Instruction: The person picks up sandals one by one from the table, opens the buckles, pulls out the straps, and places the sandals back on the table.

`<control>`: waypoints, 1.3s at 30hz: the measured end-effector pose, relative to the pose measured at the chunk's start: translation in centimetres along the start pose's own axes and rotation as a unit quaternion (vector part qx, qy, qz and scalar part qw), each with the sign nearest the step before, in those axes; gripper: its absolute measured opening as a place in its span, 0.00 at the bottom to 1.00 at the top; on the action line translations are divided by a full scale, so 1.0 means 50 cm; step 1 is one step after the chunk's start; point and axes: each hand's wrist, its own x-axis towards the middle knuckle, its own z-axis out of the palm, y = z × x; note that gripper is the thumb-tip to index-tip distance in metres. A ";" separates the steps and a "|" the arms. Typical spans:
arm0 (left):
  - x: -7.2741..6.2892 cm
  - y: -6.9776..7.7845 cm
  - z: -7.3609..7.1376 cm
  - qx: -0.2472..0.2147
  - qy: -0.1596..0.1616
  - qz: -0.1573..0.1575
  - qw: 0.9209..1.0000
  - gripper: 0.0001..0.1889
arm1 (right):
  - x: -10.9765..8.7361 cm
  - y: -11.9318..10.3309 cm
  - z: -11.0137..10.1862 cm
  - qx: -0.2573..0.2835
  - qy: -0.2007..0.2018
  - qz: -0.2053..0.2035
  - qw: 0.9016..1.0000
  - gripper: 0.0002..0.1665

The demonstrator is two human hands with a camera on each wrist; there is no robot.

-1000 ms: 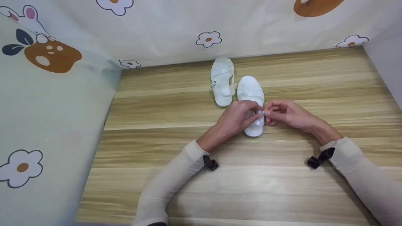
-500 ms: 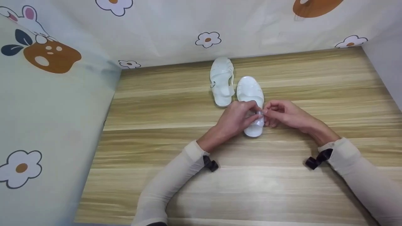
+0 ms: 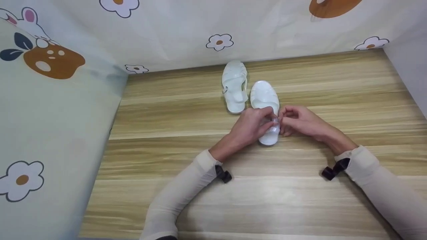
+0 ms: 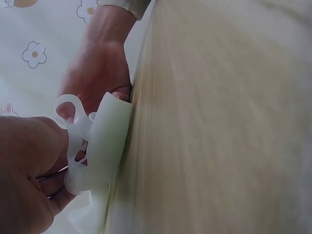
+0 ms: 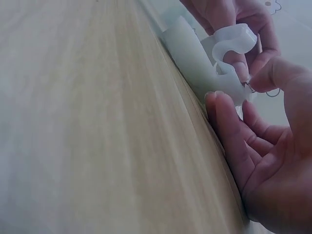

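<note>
Two white jelly sandals stand on the wood-grain surface, toes pointing away. My left hand point(image 3: 248, 123) reaches over the nearer, right-hand sandal point(image 3: 264, 95) and pinches its strap from the left. On the other side my right hand point(image 3: 305, 123) pinches the strap at a small metal buckle point(image 5: 248, 87), its other fingers lying along the sandal's side. The strap point(image 5: 236, 39) curves up in a loop above the heel in the right wrist view. How far the strap runs through the buckle is hidden by fingertips.
The other white sandal point(image 3: 235, 80) lies just left and farther back, its small buckle on its left side. A patterned cloth wall point(image 3: 173, 40) rises behind the wood-grain surface point(image 3: 160, 133), with more wall along the left.
Both hands stay at the strap of the nearer sandal. My right fingers shift slightly against the buckle, and the clear strap end between the hands shows less than before.
</note>
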 end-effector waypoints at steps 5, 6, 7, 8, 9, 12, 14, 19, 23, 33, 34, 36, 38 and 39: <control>-0.003 -0.006 -0.001 -0.030 -0.005 -0.021 0.999 0.07 | 0.002 0.000 0.005 0.013 -0.002 0.001 1.000 0.08; -0.003 -0.007 -0.002 -0.038 -0.007 -0.024 0.999 0.07 | 0.003 0.000 0.006 0.015 0.000 0.001 1.000 0.08; -0.003 -0.009 -0.003 -0.046 -0.009 -0.027 0.999 0.07 | 0.003 0.000 0.007 0.014 0.000 0.002 1.000 0.09; -0.003 -0.010 -0.003 -0.054 -0.011 -0.029 0.998 0.07 | 0.003 -0.001 0.008 0.014 0.001 0.002 1.000 0.09; -0.003 -0.012 -0.004 -0.060 -0.014 -0.030 0.998 0.07 | 0.003 -0.001 0.008 0.013 0.002 0.002 1.000 0.09; -0.002 -0.015 -0.006 -0.076 -0.021 -0.034 0.996 0.06 | 0.003 0.000 0.009 0.009 0.007 0.002 1.000 0.09; -0.001 -0.017 -0.008 -0.083 -0.024 -0.034 0.996 0.06 | 0.003 0.001 0.010 0.006 0.009 0.002 1.000 0.09; 0.000 -0.019 -0.010 -0.082 -0.028 -0.035 0.996 0.06 | 0.002 0.004 0.011 0.010 0.009 -0.005 1.000 0.10; -0.001 -0.020 -0.011 -0.077 -0.019 -0.038 0.996 0.07 | 0.000 0.009 0.011 0.026 0.012 -0.027 0.999 0.11; 0.003 -0.019 -0.012 -0.081 0.003 -0.032 0.996 0.06 | -0.006 0.020 0.000 0.046 -0.002 -0.057 0.997 0.22; 0.004 -0.018 -0.012 -0.081 0.000 -0.034 0.996 0.06 | -0.005 0.020 -0.001 0.047 -0.002 -0.059 0.997 0.21; 0.005 -0.014 -0.012 -0.082 -0.007 -0.040 0.996 0.06 | -0.005 0.020 -0.003 0.050 -0.001 -0.062 0.997 0.21; 0.005 -0.012 -0.012 -0.083 -0.013 -0.041 0.996 0.05 | -0.004 0.020 -0.003 0.048 0.000 -0.066 0.997 0.20; 0.004 -0.011 -0.012 -0.082 -0.015 -0.041 0.996 0.05 | -0.003 0.019 -0.003 0.048 0.000 -0.066 0.997 0.20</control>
